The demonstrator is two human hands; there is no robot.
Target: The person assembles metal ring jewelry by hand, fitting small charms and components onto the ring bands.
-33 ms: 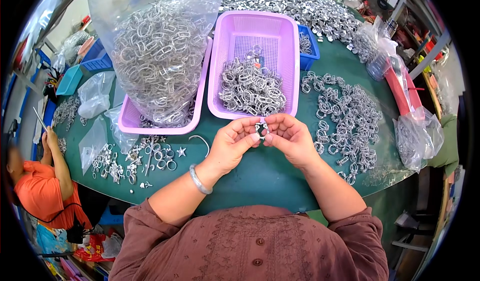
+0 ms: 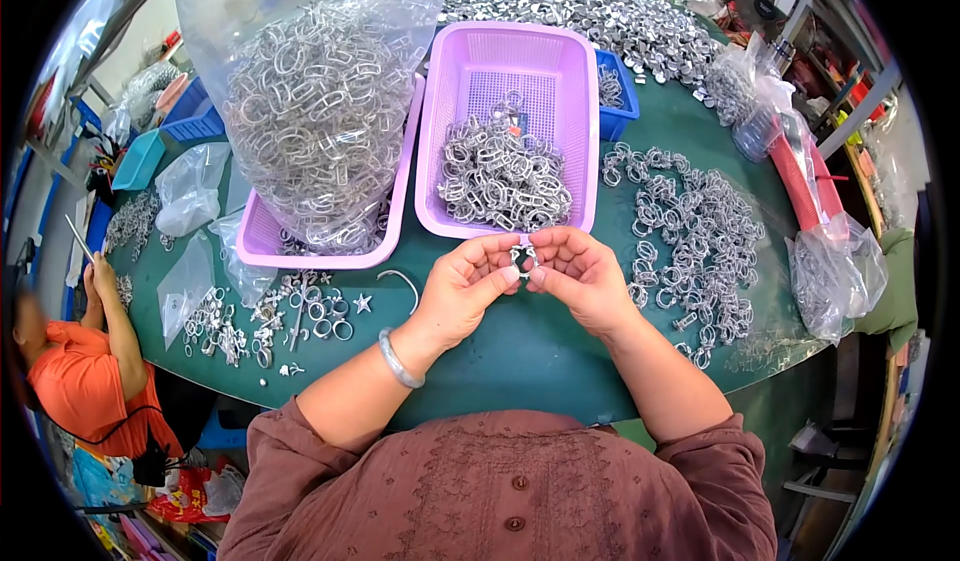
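Just in front of the right-hand purple basket (image 2: 430,186), my two hands meet over the table. A small silver metal ring (image 2: 522,259) is pinched between them. Thumb and fingers of my left hand (image 2: 478,279) grip its left side, and those of my right hand (image 2: 577,277) grip its right side. Fingertips cover part of the ring, so its full shape is hidden. Inside the basket lies a heap of similar silver metal links (image 2: 505,176). To the right, many linked silver rings (image 2: 700,246) are spread in a loose pile on the green tabletop (image 2: 500,371).
A large clear bag of metal links (image 2: 315,131) stands in another purple basket (image 2: 315,259). Loose rings and small parts (image 2: 320,311) lie at left. Flat silver pieces (image 2: 590,16) cover the far edge, near a blue bin (image 2: 618,111). A co-worker in orange (image 2: 95,381) sits at far left.
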